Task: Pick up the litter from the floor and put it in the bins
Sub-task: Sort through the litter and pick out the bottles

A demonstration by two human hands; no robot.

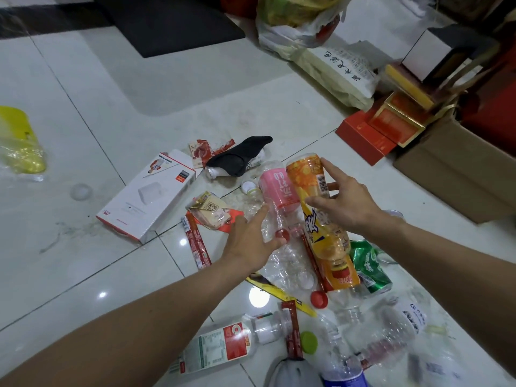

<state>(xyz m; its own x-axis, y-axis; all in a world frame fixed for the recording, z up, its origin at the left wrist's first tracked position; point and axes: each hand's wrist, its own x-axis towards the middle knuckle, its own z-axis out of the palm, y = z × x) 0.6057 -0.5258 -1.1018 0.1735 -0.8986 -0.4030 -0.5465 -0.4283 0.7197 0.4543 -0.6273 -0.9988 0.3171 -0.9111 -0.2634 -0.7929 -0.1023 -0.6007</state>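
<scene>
Litter lies scattered on the white tiled floor [117, 113]. My left hand [251, 241] is shut on a clear bottle with a pink label [275, 191], gripping its clear end near a red cap. Right beside it, my right hand [343, 202] is wrapped around an orange-labelled bottle [307, 174]; the two bottles touch. Under them lie crushed clear bottles [290, 263], a crushed green can [368, 269], a red cap [319, 299] and a green cap [308, 342]. No bin is in view.
A white box [150, 194], snack wrappers [209, 210], a black sock [240, 155] and a red-labelled bottle [220, 344] lie to the left and near me. A cardboard box [460, 169], red boxes [371, 138] and a full plastic bag [301, 20] stand at the right; a yellow bag [19, 141] far left.
</scene>
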